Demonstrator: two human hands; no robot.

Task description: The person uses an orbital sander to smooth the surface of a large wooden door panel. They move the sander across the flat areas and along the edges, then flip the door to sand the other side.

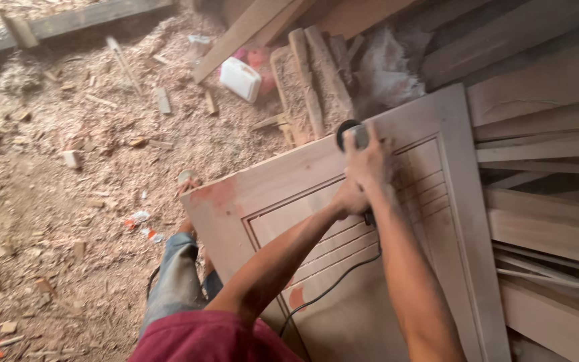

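Red shirt [202, 342] and jeans [175, 281] are being seen lowest in frame. Sander [354, 137] is being gripped by both hands over the upper part of the door [356, 315]: right hand [370, 161] closed around its head, left hand [348, 199] closed on the rear body, where the cord [330, 288] is trailing out. Tool is judged rigid, fairly heavy, vibrating; best held by the body with two hands. Sawdust floor [68, 201] and planks [551, 221] are being seen alongside.
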